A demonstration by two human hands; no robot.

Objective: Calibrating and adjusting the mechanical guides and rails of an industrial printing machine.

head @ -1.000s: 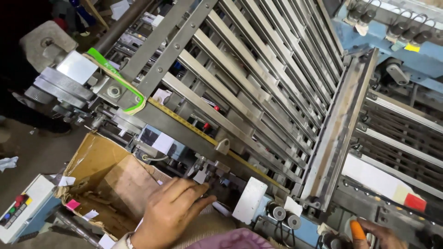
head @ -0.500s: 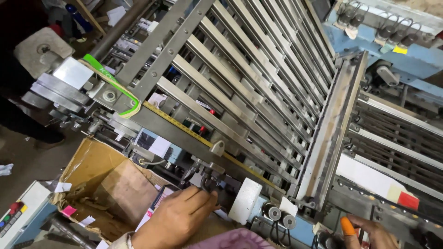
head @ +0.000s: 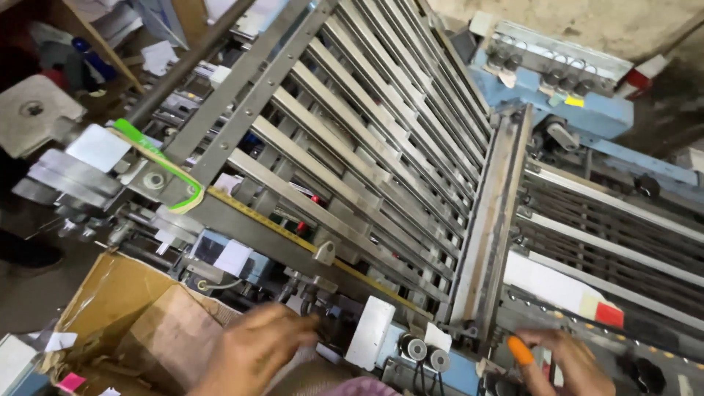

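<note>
My left hand [head: 253,352] is blurred at the bottom edge. Its fingers point right at a dark fitting [head: 323,324] on the lower rail of a folding machine, just touching or nearly touching it. My right hand [head: 565,359] rests on the machine's bottom right edge with fingers slightly apart. One finger wears an orange rubber tip [head: 521,350]. A white sheet stack [head: 557,282] with a red corner piece [head: 609,314] lies just above that hand. Slanted metal bars [head: 367,147] fill the middle of the view.
An open cardboard box [head: 132,323] stands left of my left hand. A yellow scale strip [head: 293,235] runs along the lower rail, and a green band [head: 158,158] loops over the left bracket. Two small rollers [head: 425,356] and a white plate [head: 370,334] sit between my hands. A blue housing [head: 557,95] is at the back right.
My left hand has slid right and up from the box edge toward the rail fitting. My right hand has come further into view from the bottom right.
</note>
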